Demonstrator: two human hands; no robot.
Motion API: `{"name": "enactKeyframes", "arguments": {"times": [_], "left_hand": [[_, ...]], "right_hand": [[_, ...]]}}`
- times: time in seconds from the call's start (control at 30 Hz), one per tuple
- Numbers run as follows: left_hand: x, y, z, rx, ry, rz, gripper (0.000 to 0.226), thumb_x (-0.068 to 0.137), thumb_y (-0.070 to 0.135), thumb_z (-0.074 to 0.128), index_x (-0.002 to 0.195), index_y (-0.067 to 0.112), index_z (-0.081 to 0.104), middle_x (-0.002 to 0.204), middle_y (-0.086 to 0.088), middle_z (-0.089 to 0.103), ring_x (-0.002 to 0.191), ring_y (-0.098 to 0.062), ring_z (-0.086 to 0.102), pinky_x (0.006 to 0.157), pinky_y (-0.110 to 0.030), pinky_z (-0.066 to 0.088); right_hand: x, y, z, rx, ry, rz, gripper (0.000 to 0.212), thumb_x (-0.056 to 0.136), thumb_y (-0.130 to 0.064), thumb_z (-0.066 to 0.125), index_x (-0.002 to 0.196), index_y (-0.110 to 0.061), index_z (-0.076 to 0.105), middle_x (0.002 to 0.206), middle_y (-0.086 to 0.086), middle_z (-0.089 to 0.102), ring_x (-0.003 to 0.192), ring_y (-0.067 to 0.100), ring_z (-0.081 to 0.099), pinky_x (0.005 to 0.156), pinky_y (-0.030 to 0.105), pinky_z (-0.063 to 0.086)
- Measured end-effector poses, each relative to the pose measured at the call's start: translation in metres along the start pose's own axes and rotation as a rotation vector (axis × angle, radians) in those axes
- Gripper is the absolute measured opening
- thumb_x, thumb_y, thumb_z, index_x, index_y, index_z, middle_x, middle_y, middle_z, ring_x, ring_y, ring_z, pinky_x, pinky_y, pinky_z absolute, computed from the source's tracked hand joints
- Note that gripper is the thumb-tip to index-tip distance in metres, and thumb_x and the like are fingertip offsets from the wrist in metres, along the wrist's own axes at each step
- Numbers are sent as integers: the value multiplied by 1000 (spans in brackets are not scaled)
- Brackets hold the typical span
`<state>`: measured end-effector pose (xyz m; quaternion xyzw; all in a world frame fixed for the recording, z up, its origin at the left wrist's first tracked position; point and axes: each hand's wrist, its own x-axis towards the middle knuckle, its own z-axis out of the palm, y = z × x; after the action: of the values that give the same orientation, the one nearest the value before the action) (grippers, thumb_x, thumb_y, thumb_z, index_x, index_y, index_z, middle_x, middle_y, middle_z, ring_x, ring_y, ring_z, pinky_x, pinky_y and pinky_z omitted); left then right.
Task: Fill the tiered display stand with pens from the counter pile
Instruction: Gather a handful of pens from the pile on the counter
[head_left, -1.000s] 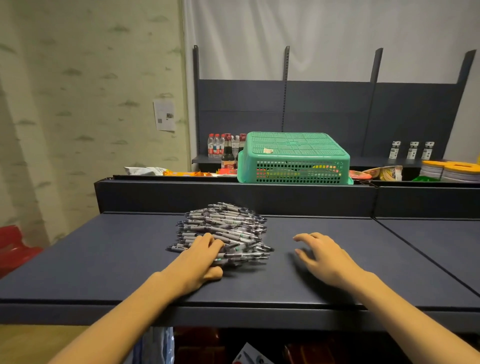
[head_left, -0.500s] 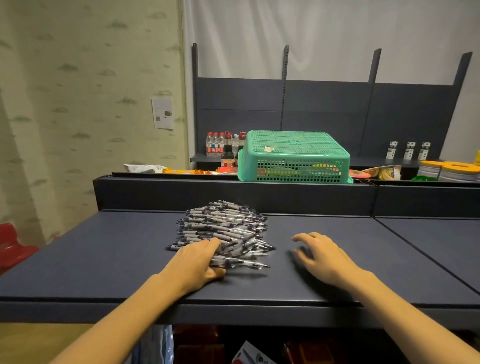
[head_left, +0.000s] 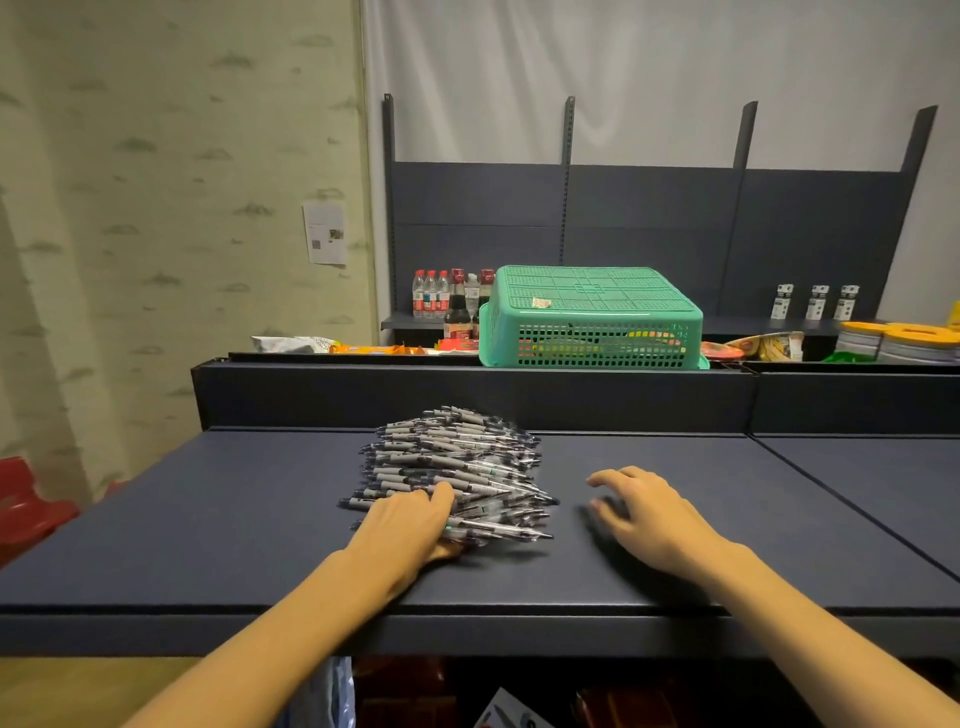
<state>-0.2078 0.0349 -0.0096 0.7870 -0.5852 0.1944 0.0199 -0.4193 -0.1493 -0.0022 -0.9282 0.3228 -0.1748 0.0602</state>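
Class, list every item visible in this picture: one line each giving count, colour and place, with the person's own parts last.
pens: one large pile, grey and clear, on the counter.
counter: one, dark blue, foreground.
basket: one, green, upside down on the ledge behind.
bottles: several, red-capped, left of the basket.
small white bottles: three, back shelf at right.
paper notice: one, white, on the wall.
left hand: gripping pens at the pile's near edge.
right hand: fingers loosely curled, holding nothing, right of the pile.

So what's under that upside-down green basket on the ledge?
Through the mesh of the green basket, red, yellow and green items show, apparently packaged goods. What they are cannot be told; the solid base on top hides the rest.
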Motion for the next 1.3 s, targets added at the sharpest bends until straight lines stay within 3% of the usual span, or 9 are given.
{"name": "enactKeyframes", "arguments": {"times": [0.1, 0.2, 0.27, 0.67, 0.87, 1.1, 1.3], "left_hand": [[-1, 6, -4, 95, 115, 9, 51, 86, 49, 59, 114, 10, 44, 100, -11, 62, 88, -33, 63, 60, -34, 38], [-4, 6, 0, 182, 192, 57, 68, 39, 53, 90, 82, 8, 61, 57, -8, 57, 37, -27, 55, 31, -27, 29], [-4, 5, 6, 131, 218, 33, 72, 31, 51, 91, 78, 9, 56, 50, -6, 51, 25, -23, 45, 30, -21, 15], [-7, -1, 4, 120, 230, 48, 71, 32, 52, 89, 80, 7, 63, 37, -3, 45, 24, -19, 43, 35, -19, 11], [-6, -6, 6, 54, 339, 95, 76, 45, 48, 88, 95, 8, 46, 48, -3, 55, 29, -21, 49, 27, -20, 31], [0, -16, 10, 29, 397, 121, 79, 45, 47, 89, 98, 10, 43, 52, -3, 58, 32, -24, 52, 27, -22, 32], [22, -22, 10, 17, 367, 149, 75, 45, 41, 91, 100, 3, 58, 54, -8, 60, 34, -29, 54, 27, -29, 34]], "right_hand": [[-1, 2, 0, 7, 1, 11, 37, 99, -40, 43, 135, -30, 47, 138, -3, 48, 125, 19, 45, 94, 31, 42], [-3, 4, 2, -10, 7, 24, 37, 98, -41, 43, 134, -32, 47, 136, -4, 48, 125, 20, 44, 91, 33, 42], [-4, 5, 2, -8, 6, 34, 37, 98, -42, 43, 134, -33, 46, 135, -4, 49, 124, 20, 45, 91, 33, 42], [-4, 0, -7, -7, 12, 37, 37, 99, -40, 43, 134, -28, 47, 137, -2, 50, 125, 21, 45, 95, 35, 43], [-5, -4, -12, -58, 27, 30, 38, 100, -40, 41, 136, -29, 44, 139, -2, 47, 126, 21, 44, 94, 32, 41], [-9, 0, -15, -81, 34, 61, 38, 100, -40, 42, 137, -29, 44, 140, -2, 47, 127, 21, 44, 95, 33, 42], [-17, 7, -13, -93, 46, 110, 38, 99, -39, 44, 135, -27, 46, 137, 1, 51, 123, 22, 47, 94, 33, 43]]}}
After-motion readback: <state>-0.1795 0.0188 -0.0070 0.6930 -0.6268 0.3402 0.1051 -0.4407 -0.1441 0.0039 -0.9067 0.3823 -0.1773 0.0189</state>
